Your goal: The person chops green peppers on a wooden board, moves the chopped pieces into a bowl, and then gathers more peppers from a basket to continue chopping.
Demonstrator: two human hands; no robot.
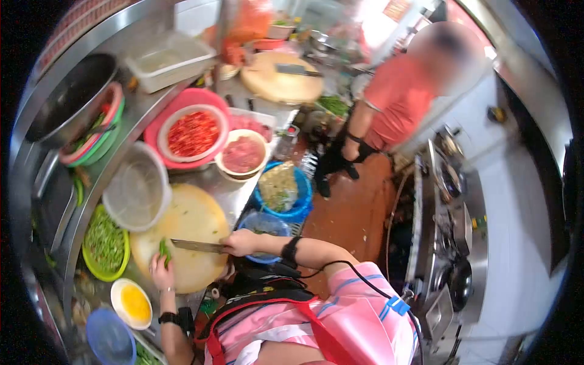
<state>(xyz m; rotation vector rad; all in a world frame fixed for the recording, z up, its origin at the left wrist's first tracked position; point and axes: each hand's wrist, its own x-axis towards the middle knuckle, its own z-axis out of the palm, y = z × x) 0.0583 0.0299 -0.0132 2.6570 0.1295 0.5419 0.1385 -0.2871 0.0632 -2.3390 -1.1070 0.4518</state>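
My right hand (241,242) is wrapped round the handle of a kitchen knife (199,246), its blade pointing left over a round chopping board (193,210). At the board's left side, the fingers of my left hand (162,275) are closed on a green pepper (164,250). The knife's tip is just right of the pepper. A few small green bits lie on the board. Beside it stands a yellow-green bowl (126,252) of chopped greens. A translucent plastic tub (137,188) overlaps the board's upper left edge.
Past the board are a pink basin (153,137) with sliced red peppers and a bowl of raw meat (241,155). Near my left arm sits a bowl of yellow liquid (134,303). Blue tubs (302,207) flank the counter. A person in red (395,103) stands ahead; a stove lies right.
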